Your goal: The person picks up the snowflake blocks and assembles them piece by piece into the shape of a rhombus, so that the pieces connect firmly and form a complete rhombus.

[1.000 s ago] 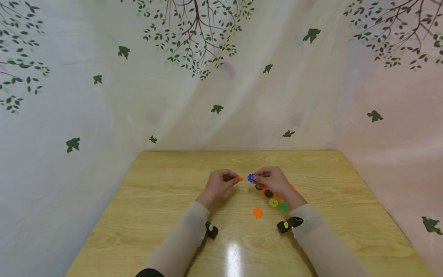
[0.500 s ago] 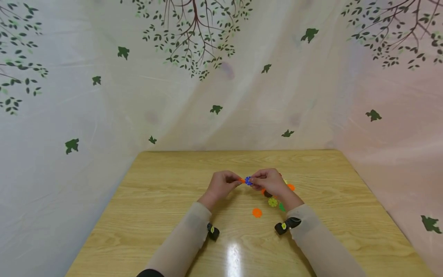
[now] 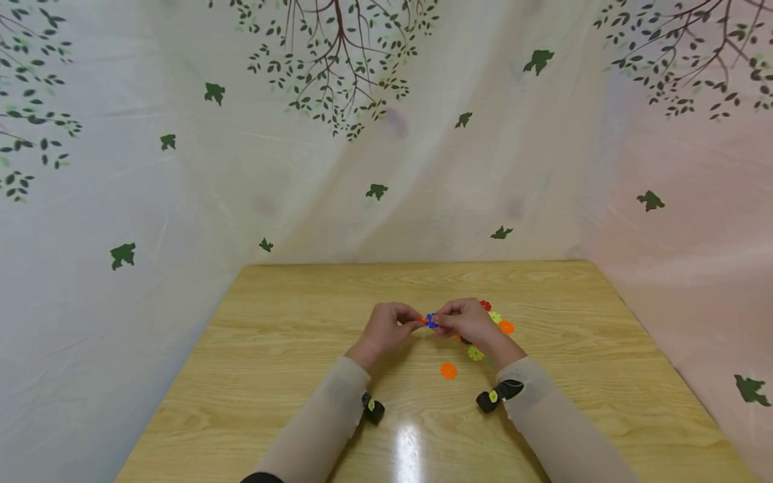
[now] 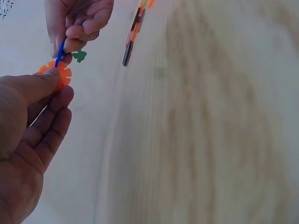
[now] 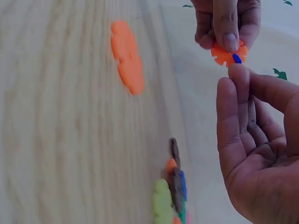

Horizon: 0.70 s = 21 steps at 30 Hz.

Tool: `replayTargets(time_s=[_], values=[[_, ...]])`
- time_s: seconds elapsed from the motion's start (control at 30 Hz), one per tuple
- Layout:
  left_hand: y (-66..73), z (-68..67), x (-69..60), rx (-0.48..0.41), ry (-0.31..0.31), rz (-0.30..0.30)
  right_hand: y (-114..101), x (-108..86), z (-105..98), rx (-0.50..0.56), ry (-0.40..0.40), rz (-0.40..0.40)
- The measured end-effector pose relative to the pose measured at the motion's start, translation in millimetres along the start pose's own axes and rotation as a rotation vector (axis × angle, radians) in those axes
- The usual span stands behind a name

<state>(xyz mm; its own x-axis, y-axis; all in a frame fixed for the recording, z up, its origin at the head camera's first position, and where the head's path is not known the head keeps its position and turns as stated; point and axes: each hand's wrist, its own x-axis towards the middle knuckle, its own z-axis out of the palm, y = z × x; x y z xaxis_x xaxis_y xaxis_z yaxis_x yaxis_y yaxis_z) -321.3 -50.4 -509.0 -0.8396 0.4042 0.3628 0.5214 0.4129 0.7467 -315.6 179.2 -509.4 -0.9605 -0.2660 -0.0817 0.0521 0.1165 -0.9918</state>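
Observation:
Between thumb and fingers my left hand [image 3: 388, 330] pinches an orange notched disc [image 4: 65, 73], a flat snowflake-style building piece. My right hand [image 3: 472, 325] pinches a blue notched disc [image 3: 431, 320] of the same kind. The two discs meet edge to edge and stand crosswise to each other, the blue one at the orange one's rim. How deep their slots engage I cannot tell. In the right wrist view only a bit of the blue disc [image 5: 237, 59] shows past the fingertips. Both hands are held above the table.
On the wooden table [image 3: 290, 376] a loose orange disc [image 3: 449, 371] lies nearer the body. Several discs lie under and beside the right hand, among them a yellow-green disc [image 3: 476, 353], another orange disc [image 3: 506, 327] and a red disc [image 3: 486, 305]. A printed cloth [image 3: 423, 221] hangs behind.
The hands have come together and slightly lower. The blue disc, apart from the orange one a second ago, now meets its edge. The loose discs on the table appear unmoved.

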Motion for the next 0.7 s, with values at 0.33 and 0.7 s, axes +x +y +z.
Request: replayTargets(time_s=[0.33,0.7], values=[[-8.8,-21.6,-0.2,-0.013,0.018,-0.075,-23.6,-20.7,-19.3,-0.555,-0.300,0.002],[-18.5,-36.6,0.9,-0.011,0.034,-0.095,-17.9,-28.7,-15.5,-0.734,-0.473,-0.037]])
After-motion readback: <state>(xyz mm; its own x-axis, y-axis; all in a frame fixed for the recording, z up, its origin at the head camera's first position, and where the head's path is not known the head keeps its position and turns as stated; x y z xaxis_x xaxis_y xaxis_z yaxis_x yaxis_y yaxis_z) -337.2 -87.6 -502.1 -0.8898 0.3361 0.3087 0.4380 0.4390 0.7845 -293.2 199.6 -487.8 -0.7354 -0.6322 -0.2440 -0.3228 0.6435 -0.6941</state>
